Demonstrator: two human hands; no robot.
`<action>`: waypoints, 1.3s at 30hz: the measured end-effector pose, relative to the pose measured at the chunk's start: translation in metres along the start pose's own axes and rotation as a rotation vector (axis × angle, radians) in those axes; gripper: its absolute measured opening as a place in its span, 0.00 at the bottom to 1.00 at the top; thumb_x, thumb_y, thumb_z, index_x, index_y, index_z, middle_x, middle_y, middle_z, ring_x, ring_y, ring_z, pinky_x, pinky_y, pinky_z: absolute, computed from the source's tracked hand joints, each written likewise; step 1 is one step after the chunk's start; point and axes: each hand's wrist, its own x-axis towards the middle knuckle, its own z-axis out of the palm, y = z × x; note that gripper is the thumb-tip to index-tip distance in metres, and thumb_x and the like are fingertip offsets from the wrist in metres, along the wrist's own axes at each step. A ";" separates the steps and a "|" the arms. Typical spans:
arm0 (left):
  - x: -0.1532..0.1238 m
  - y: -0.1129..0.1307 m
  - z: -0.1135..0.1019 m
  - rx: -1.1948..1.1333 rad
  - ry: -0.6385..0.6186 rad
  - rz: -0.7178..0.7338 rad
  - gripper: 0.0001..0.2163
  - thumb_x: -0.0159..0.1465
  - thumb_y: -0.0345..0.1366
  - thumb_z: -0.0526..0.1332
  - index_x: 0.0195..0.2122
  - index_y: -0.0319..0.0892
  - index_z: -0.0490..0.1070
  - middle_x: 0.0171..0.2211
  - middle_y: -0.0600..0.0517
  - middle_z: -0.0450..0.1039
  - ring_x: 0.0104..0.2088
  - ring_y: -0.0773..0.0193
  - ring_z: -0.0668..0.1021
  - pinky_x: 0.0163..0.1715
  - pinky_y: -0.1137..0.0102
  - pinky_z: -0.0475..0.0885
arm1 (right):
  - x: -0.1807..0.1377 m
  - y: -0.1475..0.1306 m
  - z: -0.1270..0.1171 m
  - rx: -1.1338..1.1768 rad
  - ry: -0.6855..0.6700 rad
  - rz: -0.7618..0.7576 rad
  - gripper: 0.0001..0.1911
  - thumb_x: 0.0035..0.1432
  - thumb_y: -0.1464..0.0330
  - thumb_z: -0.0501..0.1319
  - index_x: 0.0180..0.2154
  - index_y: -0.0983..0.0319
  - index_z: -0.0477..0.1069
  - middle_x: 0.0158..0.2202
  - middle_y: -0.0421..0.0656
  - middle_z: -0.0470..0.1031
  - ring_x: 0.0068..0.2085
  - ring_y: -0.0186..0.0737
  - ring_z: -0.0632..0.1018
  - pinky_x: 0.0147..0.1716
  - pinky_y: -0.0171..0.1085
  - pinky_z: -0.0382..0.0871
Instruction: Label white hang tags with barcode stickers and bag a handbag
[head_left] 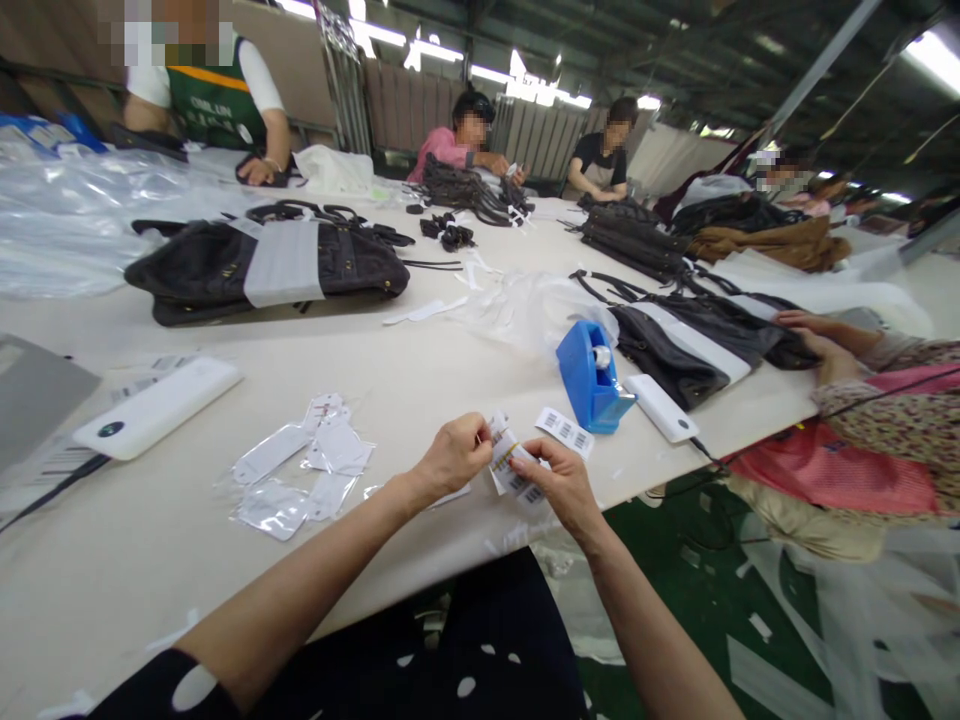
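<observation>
My left hand [459, 448] is closed, its fingertips pinching the upper edge of a small bundle of white barcode labels [504, 462]. A thin yellowish band crosses that bundle. From the other side my right hand [561, 482] grips the labels between thumb and fingers. Just beyond it, a strip of barcode stickers [564, 432] lies beside a blue tape dispenser [589, 380]. To the left of my hands, several white tags in clear plastic sleeves [304, 462] form a loose pile. Part of a flat white piece shows under my left forearm.
A dark bag [360, 265] with a pale wrap lies at the back left of the table [420, 370]. White slim devices with cords, one left [161, 405] and one right [660, 407], rest there. A co-worker's hands [817, 335] touch dark bags at right. Other people sit across.
</observation>
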 end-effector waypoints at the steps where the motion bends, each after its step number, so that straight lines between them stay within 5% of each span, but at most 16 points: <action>1: 0.001 0.000 -0.001 -0.033 -0.016 -0.020 0.03 0.53 0.28 0.51 0.24 0.42 0.59 0.17 0.58 0.60 0.19 0.69 0.65 0.20 0.74 0.59 | 0.000 0.000 0.001 -0.001 0.009 0.003 0.10 0.46 0.62 0.63 0.29 0.62 0.73 0.24 0.39 0.72 0.25 0.33 0.70 0.24 0.31 0.64; 13: 0.005 -0.002 -0.021 -0.433 -0.302 -0.227 0.05 0.48 0.33 0.59 0.25 0.38 0.64 0.18 0.59 0.60 0.20 0.73 0.62 0.17 0.78 0.56 | -0.004 0.007 0.011 -0.075 0.096 -0.028 0.10 0.48 0.61 0.62 0.28 0.62 0.72 0.21 0.37 0.69 0.24 0.32 0.67 0.25 0.31 0.60; 19: 0.006 0.001 -0.014 -0.238 -0.179 -0.205 0.07 0.42 0.30 0.63 0.16 0.38 0.63 0.15 0.59 0.60 0.20 0.72 0.63 0.20 0.75 0.56 | -0.002 0.010 0.013 -0.145 0.122 -0.086 0.10 0.48 0.61 0.61 0.28 0.62 0.73 0.23 0.38 0.69 0.26 0.33 0.68 0.26 0.31 0.60; 28: 0.003 0.008 -0.010 -0.255 -0.029 -0.272 0.05 0.43 0.29 0.63 0.21 0.37 0.68 0.17 0.59 0.63 0.21 0.71 0.65 0.22 0.75 0.57 | -0.001 -0.006 0.014 -0.084 0.131 -0.083 0.11 0.47 0.62 0.61 0.28 0.64 0.72 0.22 0.38 0.68 0.26 0.32 0.68 0.27 0.31 0.61; 39: 0.002 0.004 -0.017 -0.447 -0.158 -0.278 0.07 0.43 0.31 0.61 0.19 0.37 0.62 0.17 0.59 0.62 0.21 0.72 0.65 0.23 0.75 0.59 | -0.002 0.004 0.013 -0.042 0.042 -0.044 0.11 0.47 0.61 0.62 0.28 0.63 0.72 0.22 0.37 0.68 0.25 0.32 0.67 0.25 0.31 0.61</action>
